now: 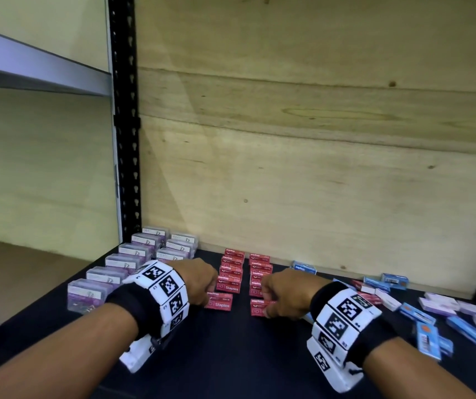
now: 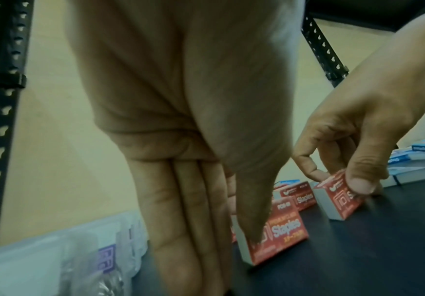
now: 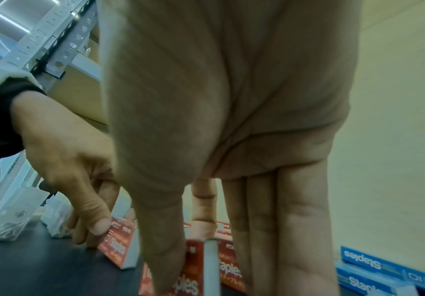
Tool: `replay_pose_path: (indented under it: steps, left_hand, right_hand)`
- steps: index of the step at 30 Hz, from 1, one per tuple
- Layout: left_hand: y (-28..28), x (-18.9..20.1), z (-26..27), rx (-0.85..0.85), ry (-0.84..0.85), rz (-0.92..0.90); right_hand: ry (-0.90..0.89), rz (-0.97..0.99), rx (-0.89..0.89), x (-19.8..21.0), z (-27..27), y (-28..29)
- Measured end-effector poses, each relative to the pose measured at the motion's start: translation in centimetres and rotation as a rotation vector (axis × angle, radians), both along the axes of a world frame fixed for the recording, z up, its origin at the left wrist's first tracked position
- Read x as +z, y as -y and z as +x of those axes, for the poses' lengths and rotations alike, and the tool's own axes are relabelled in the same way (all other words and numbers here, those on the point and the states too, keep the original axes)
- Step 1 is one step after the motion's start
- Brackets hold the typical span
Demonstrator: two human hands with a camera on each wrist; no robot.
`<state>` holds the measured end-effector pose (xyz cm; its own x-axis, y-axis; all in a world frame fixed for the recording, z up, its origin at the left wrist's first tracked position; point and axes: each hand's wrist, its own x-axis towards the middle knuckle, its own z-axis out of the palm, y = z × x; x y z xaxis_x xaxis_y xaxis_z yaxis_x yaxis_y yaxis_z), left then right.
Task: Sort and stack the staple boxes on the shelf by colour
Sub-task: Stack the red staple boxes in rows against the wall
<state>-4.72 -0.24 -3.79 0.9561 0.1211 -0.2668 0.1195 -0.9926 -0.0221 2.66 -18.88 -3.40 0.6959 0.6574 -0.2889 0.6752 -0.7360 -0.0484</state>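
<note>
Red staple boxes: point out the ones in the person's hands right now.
The front box of each red column. The left hand pinches the front-left red box, and the right hand pinches the front-right red box. The other red boxes behind them are untouched.

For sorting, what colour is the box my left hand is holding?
Red with white lettering; the staple box shows best in the left wrist view.

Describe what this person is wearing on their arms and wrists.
Both forearms are bare, with no sleeves. Each wrist carries a black fabric band and a bracelet of white square blocks printed with black-and-white square code markers; the right wrist's bracelet matches. A white camera housing hangs under each wrist.
</note>
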Motion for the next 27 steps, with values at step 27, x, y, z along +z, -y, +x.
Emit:
replay_pose_path:
  steps: [27]
  left_hand:
    - [0.9, -0.6, 1.2, 0.007, 0.038, 0.1]
  right_hand:
    - [-0.072, 0.044, -0.068, -0.3, 1.0, -0.9]
